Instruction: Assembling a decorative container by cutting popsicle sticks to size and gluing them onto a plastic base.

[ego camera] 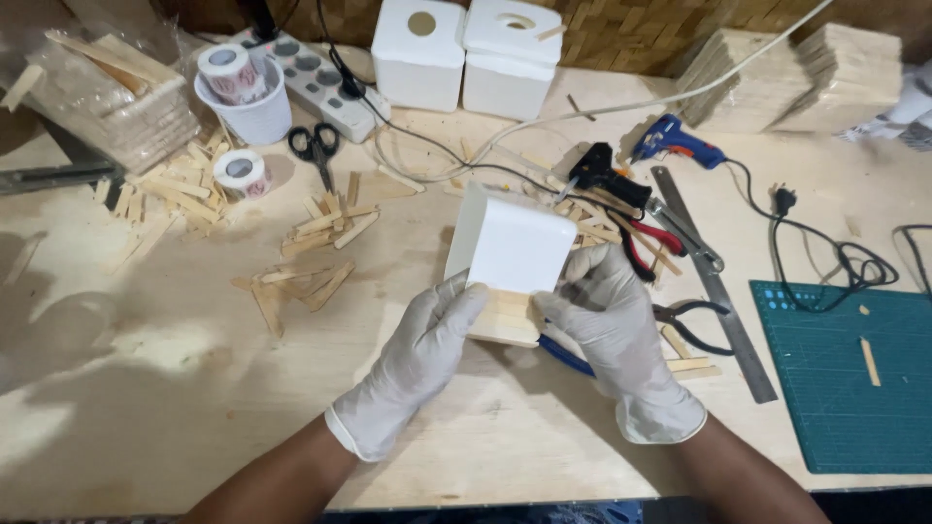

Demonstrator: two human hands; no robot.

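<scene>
Head view shows your two white-gloved hands holding a white rectangular foam box point(512, 245) with a band of pale wooden sticks along its near lower edge. Your left hand point(417, 364) clamps the box's near left corner, thumb pressed on the stick band, and your right hand point(612, 325) closes on the near right corner, fingers curled onto the same band; the paired grip seems meant to keep the sticks flat against the foam. The box sits tilted, open side turned away from you, at the middle of the light wooden table point(194, 388).

Just right of the box lie a black glue gun point(602, 175), red-handled pliers point(650, 241) and a steel ruler point(714, 281), all within reach. Farther right of the box is a green cutting mat point(835, 388). Left of the box, loose wooden sticks point(311, 262) lie scattered, with black scissors point(316, 146) beyond them. Behind the box stand two more white foam boxes point(466, 53).
</scene>
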